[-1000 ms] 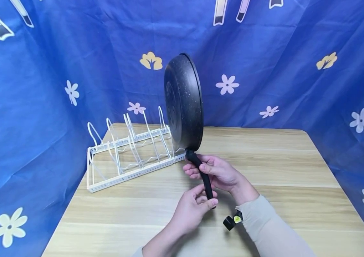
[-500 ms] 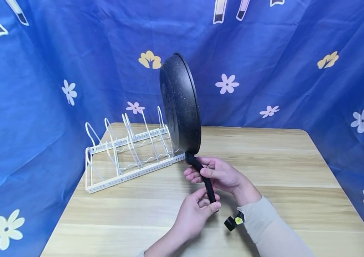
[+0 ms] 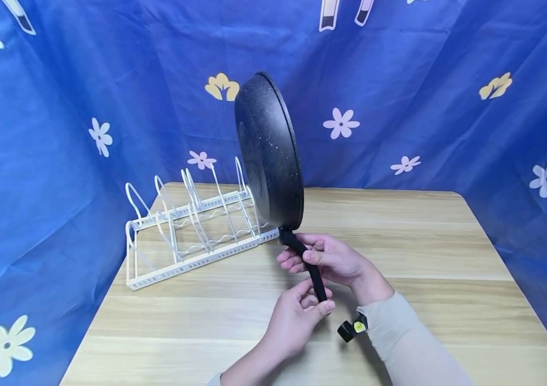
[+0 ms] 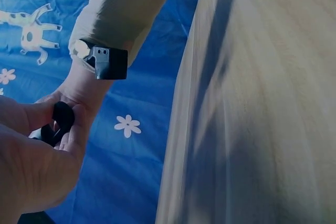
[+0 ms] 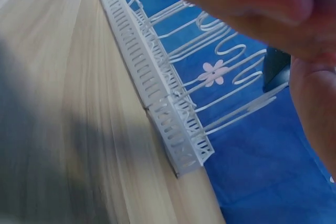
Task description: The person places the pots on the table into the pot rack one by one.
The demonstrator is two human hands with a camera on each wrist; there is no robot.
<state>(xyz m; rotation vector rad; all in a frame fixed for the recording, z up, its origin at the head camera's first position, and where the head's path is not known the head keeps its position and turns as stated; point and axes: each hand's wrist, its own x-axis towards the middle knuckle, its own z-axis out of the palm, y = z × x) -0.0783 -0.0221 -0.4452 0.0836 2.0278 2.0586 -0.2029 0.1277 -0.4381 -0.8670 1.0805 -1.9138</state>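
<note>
A black speckled frying pan (image 3: 273, 155) is held up on edge in the head view, leaning slightly left, its underside facing left and its handle (image 3: 317, 279) pointing down. My left hand (image 3: 294, 316) pinches the handle's lower end between thumb and fingers. Higher up, close to the pan body, my right hand (image 3: 343, 262) grips the same handle. Just left of the pan stands a white wire rack (image 3: 205, 259) with upright dividers; the pan overlaps its right end in view, and whether they touch I cannot tell. In the right wrist view, fingers partly hide the rack (image 5: 152, 87).
A wooden table (image 3: 422, 257) carries the rack at its left side. Blue patterned cloth (image 3: 374, 80) hangs behind and along both sides. A small black camera (image 3: 349, 329) is strapped at the right wrist, beside the sleeve.
The pan's top has tipped to the left, while the handle's lower end has shifted slightly right with my left hand. Both hands keep their grip. The whole view has shifted a little.
</note>
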